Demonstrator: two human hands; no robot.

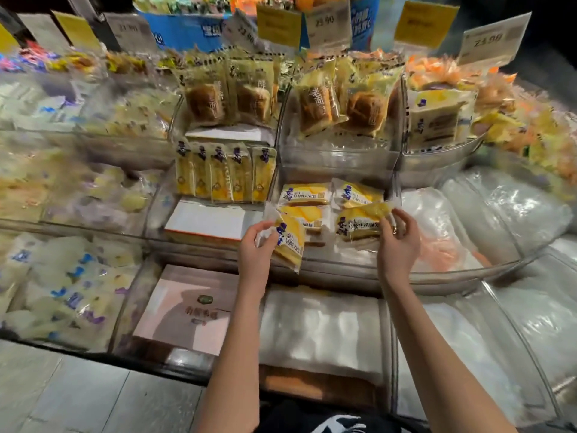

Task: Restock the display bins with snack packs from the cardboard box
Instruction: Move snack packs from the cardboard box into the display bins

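A: What do the packs look like?

B: Clear wrappers with a yellow panel, a dark blue mark and dark print. Inside is a pale yellow slice, cake or bread, and the ends are crimped and see-through

A: Where is the one in the left hand (256,248)?

B: That snack pack (290,242) hangs tilted, its long side running down and to the right, over the front rim of the display bin (343,271) on the middle tier. The thumb and curled fingers (265,235) pinch its upper left edge. The rest of the wrapper sticks out to the right of the hand, clear of the palm

A: And the right hand (398,242)?

B: It pinches the second pack (362,221) by its clear right end, between the thumb and bent fingertips. The pack stretches away to the left of them, face up, low over the bin's front right part. I cannot tell whether it already rests on anything

A: How many are in that bin?

B: Three lie flat: the back-left pack (304,194), the back-right pack (357,192) and the front-left pack (307,215), which is partly hidden behind the tilted one. With the two being held, that makes five of this kind

A: And next door?

B: In the bin just to the left, a row of five upright packs (220,176) stands side by side behind a white box (206,220)
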